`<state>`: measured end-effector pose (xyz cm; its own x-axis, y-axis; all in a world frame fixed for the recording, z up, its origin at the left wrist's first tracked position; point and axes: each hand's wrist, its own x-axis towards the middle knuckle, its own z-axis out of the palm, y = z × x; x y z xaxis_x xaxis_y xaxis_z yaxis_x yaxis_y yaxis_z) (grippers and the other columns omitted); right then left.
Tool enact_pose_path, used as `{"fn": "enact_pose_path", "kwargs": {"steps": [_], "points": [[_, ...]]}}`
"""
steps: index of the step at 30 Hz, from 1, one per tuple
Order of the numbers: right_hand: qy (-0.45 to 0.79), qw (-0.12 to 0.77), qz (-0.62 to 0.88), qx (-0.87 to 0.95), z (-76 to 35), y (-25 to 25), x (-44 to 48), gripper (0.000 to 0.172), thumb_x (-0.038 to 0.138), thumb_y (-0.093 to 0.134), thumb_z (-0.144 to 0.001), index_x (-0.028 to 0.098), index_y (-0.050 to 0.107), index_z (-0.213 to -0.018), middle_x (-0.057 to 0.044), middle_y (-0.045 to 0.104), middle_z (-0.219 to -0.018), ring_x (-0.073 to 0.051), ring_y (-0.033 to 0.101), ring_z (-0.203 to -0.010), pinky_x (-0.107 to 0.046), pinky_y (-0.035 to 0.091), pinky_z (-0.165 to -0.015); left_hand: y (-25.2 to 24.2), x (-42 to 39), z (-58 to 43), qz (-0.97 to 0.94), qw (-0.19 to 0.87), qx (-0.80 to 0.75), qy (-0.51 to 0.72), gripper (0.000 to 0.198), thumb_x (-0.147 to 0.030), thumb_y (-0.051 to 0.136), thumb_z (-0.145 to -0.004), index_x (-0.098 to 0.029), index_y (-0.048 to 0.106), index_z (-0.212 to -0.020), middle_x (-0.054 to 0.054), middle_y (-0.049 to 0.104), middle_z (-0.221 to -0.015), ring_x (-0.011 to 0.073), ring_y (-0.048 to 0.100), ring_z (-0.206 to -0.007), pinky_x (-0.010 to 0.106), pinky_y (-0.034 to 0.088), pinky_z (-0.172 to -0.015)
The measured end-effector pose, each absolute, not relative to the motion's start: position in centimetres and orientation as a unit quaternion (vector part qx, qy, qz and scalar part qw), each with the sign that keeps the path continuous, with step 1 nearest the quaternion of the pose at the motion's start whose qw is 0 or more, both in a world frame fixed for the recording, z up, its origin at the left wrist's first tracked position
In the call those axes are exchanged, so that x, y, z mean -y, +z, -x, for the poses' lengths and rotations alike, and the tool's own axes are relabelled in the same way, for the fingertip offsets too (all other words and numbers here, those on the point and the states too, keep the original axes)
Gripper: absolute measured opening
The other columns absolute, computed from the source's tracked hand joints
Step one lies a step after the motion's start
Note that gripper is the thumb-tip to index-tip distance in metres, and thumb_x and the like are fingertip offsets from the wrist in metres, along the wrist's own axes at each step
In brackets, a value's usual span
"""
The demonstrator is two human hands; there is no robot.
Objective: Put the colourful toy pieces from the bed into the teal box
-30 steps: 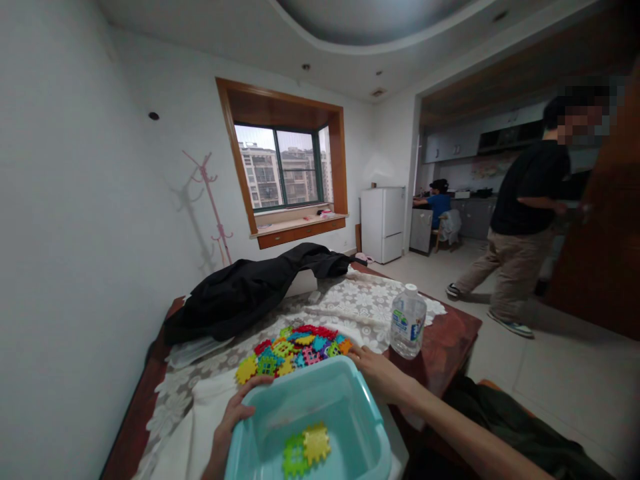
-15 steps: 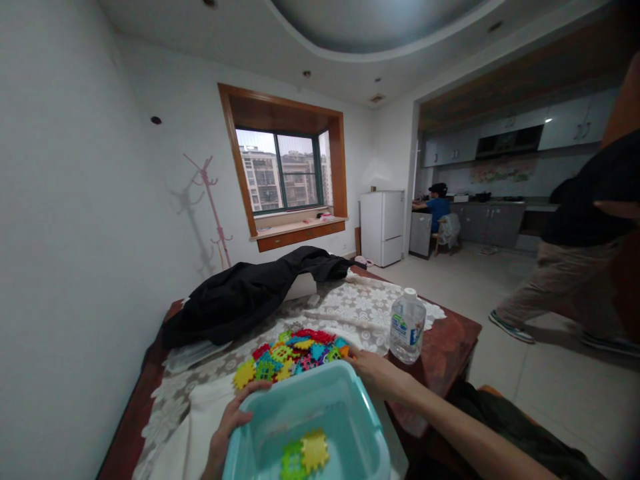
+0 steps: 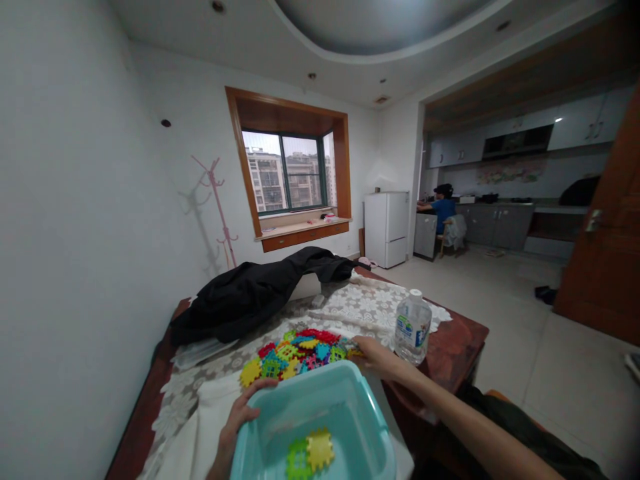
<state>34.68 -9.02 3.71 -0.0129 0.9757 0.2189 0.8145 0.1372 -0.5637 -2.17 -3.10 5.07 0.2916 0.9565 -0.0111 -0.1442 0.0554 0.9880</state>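
Note:
A teal plastic tub (image 3: 373, 407) stands tilted close in front of me, with a yellow toothed block (image 3: 320, 450) and a green window-shaped block (image 3: 299, 459) inside. My left hand (image 3: 243, 417) is closed over its left rim, thumb on the inner side. Beyond the tub lies a heap of colourful plastic building blocks (image 3: 290, 353). At the heap's right end is my right hand (image 3: 377, 357), its fingers bent down among the blocks by the tub's far corner. Its fingertips are partly hidden, so what they pinch is unclear.
A clear plastic bottle (image 3: 413, 330) stands just right of my right hand. Black clothing (image 3: 250, 293) lies across the far left of the table, over a lace cloth (image 3: 370, 300). A person in blue (image 3: 443, 212) sits in the kitchen area; a wooden door (image 3: 600, 247) is at right.
The person walking at the right has left, except for part of a shoe at the edge. My right hand stays at the heap's right end; the orange block beside it no longer shows.

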Motion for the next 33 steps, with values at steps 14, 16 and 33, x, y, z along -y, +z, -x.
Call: {"fn": "enact_pose_path", "kwargs": {"steps": [14,16,33], "points": [[0.296,0.133,0.277,0.904,-21.3,13.0,7.6,0.025,0.035,0.075,-0.092,0.023,0.063,-0.111,-0.001,0.072,-0.101,-0.018,0.068,-0.090,-0.024,0.049,-0.078,4.6,2.4,1.9,-0.467,0.672,-0.370,0.440,0.048,-0.040,0.077,-0.057,-0.020,0.082,-0.100,0.008,0.080,-0.112,0.0486,0.062,-0.125,0.055,0.055,-0.104],[0.293,0.013,0.259,0.920,-19.1,11.9,6.2,0.023,0.031,0.079,-0.086,0.023,0.061,-0.097,0.002,0.067,-0.083,-0.018,0.066,-0.077,-0.024,0.049,-0.071,4.7,2.3,2.1,-0.474,0.658,-0.382,0.443,0.048,-0.040,0.077,-0.058,-0.020,0.082,-0.101,0.008,0.079,-0.116,0.0478,0.062,-0.126,0.054,0.053,-0.108],[0.260,0.223,0.493,0.800,-28.4,15.9,1.0,0.060,0.048,0.079,-0.085,0.021,0.066,-0.137,-0.012,0.068,-0.140,-0.030,0.065,-0.122,-0.036,0.053,-0.098,7.3,4.6,1.7,-0.432,0.685,-0.382,0.444,0.041,-0.031,0.072,-0.062,-0.019,0.080,-0.100,0.008,0.078,-0.111,0.0385,0.070,-0.108,0.040,0.059,-0.088]]}}
